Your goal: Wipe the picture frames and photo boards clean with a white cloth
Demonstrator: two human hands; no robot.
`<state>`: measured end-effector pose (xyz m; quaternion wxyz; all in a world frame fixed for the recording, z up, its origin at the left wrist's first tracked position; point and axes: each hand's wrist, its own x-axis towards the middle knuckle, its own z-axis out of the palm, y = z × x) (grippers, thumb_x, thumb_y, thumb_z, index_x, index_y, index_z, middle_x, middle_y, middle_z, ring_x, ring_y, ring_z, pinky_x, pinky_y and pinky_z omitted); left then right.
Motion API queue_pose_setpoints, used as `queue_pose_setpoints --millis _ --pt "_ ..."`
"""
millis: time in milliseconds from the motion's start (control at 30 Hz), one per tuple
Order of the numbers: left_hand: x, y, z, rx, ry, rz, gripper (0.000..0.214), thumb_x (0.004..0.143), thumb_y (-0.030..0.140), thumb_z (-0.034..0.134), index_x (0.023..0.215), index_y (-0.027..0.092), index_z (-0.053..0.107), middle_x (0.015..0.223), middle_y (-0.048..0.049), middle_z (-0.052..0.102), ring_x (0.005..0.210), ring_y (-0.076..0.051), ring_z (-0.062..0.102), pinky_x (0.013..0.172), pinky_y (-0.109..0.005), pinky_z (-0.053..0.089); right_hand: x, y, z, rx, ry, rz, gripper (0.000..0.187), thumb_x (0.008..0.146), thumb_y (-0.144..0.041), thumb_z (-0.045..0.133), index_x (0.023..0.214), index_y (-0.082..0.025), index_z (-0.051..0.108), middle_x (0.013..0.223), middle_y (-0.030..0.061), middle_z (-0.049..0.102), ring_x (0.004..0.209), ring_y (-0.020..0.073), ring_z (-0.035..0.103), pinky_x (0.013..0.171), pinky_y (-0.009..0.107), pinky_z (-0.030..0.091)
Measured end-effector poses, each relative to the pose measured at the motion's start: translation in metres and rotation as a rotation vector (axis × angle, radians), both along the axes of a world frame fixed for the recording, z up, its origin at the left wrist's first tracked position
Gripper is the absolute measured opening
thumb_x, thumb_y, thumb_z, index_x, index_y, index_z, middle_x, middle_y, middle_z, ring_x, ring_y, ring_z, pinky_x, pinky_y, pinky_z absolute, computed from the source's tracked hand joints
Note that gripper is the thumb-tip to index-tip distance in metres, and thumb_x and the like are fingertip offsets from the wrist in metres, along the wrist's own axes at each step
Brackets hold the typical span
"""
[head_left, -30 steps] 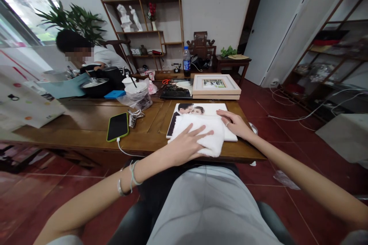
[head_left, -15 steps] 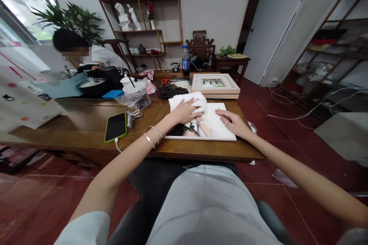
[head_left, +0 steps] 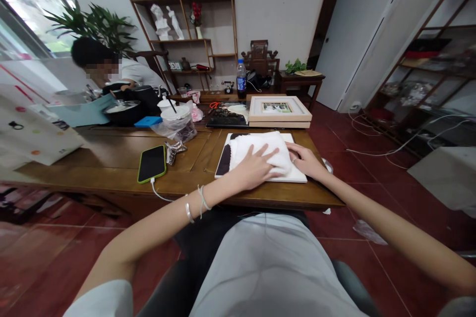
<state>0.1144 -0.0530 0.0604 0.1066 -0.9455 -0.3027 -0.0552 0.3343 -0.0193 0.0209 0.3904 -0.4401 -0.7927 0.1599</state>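
Note:
My left hand (head_left: 257, 167) lies flat with its fingers spread on a folded white cloth (head_left: 243, 147). The cloth rests on a white-edged photo panel (head_left: 223, 162) at the front of the wooden table and hides most of its picture; dark patches show at the left side. At the panel's right side is my right hand (head_left: 308, 161), fingers stretched out, touching the panel beside the cloth. Its fingertips are partly hidden by the cloth's edge.
Behind the panel lie stacked pale wood picture frames (head_left: 278, 118) and a dark picture (head_left: 227, 115). A charging phone (head_left: 152, 164), a bagged cup (head_left: 177, 121) and a bottle (head_left: 241, 79) stand about the table. Another person (head_left: 137, 74) sits at the far left.
My left hand has slid the white cloth toward me and to the right, over the middle of the panel. My right hand has stayed at the panel's right side.

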Motion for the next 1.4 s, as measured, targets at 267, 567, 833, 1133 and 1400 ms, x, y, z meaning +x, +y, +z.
queue_pose_setpoints --millis 267,567,833,1133,1400 --pt "-0.002 -0.063 0.010 -0.009 0.050 -0.088 0.043 0.094 0.047 0.032 0.105 0.026 0.067 0.147 -0.0046 0.032 0.134 -0.034 0.028 0.100 -0.057 0.032 0.003 0.001 -0.002 -0.024 0.014 -0.008 0.044 0.074 -0.011 0.050 0.116 -0.020 0.063 0.125 0.0059 0.060 0.118 0.0223 0.054 0.103 0.038 0.039" --pt "-0.006 0.005 0.012 -0.147 0.002 0.039 0.041 0.095 0.046 0.031 0.123 0.029 0.055 0.147 -0.0060 0.031 0.137 -0.029 0.023 0.102 -0.055 0.028 0.000 0.002 -0.004 -0.014 -0.013 -0.040 0.035 0.083 -0.017 0.047 0.113 -0.021 0.065 0.125 0.0066 0.060 0.118 0.0224 0.054 0.104 0.040 0.038" --pt "0.007 0.054 0.003 -0.128 -0.044 0.306 0.047 0.094 0.049 0.030 0.129 0.024 0.050 0.150 -0.0101 0.022 0.136 -0.039 0.016 0.098 -0.068 0.021 0.001 0.002 -0.005 -0.020 -0.018 -0.058 0.033 0.085 -0.021 0.046 0.112 -0.018 0.065 0.126 0.0095 0.059 0.118 0.0215 0.054 0.104 0.038 0.038" --pt "0.033 -0.036 0.008 -0.061 -0.004 0.242 0.040 0.095 0.039 0.034 0.116 0.021 0.063 0.146 -0.0131 0.032 0.132 -0.043 0.025 0.099 -0.064 0.026 0.003 0.001 -0.001 -0.036 0.028 0.003 0.036 0.080 -0.019 0.052 0.113 -0.021 0.064 0.126 0.0063 0.059 0.118 0.0235 0.054 0.103 0.039 0.039" --pt "0.039 -0.083 0.019 -0.140 0.043 0.129 0.043 0.095 0.042 0.031 0.108 0.021 0.067 0.144 -0.0120 0.035 0.131 -0.041 0.029 0.101 -0.060 0.029 0.004 -0.001 0.000 -0.071 0.076 0.041 0.037 0.079 -0.020 0.054 0.115 -0.020 0.063 0.127 0.0081 0.058 0.119 0.0235 0.053 0.103 0.040 0.039"
